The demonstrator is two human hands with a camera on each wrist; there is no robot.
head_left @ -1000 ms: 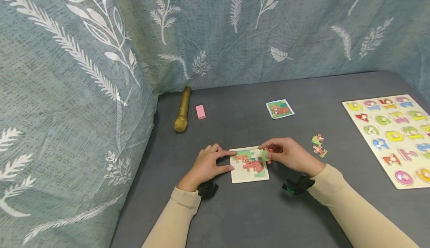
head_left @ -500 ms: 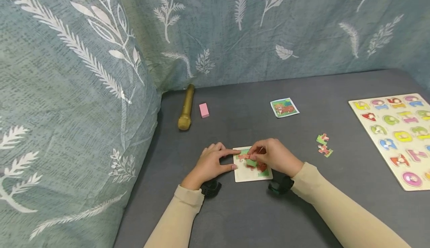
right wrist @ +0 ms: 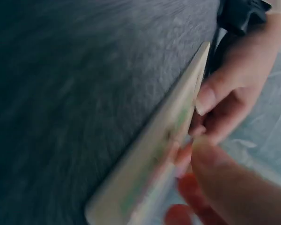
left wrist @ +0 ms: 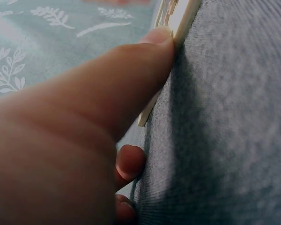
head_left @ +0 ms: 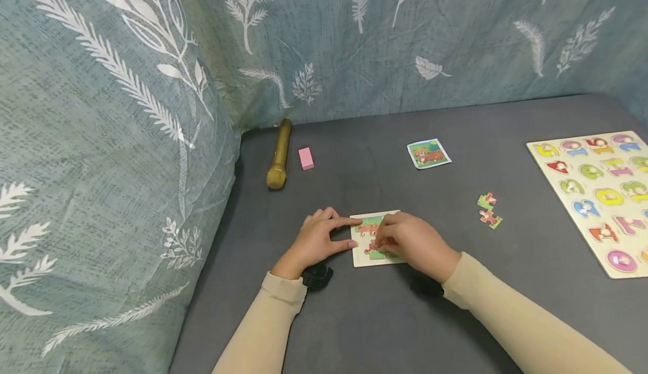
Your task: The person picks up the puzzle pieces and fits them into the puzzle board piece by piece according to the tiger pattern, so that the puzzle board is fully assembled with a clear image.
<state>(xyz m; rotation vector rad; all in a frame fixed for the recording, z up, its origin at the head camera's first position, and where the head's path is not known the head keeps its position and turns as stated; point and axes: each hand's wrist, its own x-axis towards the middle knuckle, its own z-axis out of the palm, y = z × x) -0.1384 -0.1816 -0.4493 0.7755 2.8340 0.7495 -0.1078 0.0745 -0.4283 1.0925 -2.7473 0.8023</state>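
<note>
"What do the fingertips show?"

"From my remote feed: the left hand (head_left: pixel 315 241), thumb and index finger straight and apart, touches the left edge of a wooden jigsaw tray (head_left: pixel 361 258). The right hand (head_left: pixel 416 244) bends its fingers over the tray; whether they pinch a piece, I cannot tell through the blur."

"And around them?"

"The tray lies on the gray tabletop (head_left: pixel 354 318), orange-and-green pieces in it. I see two loose jigsaw pieces (head_left: pixel 489 218) to its right, a picture card (head_left: pixel 428 154) beyond, a number peg board (head_left: pixel 574 170) far right, a golden microphone (head_left: pixel 279 157) and pink block (head_left: pixel 306 158) back left."
</note>
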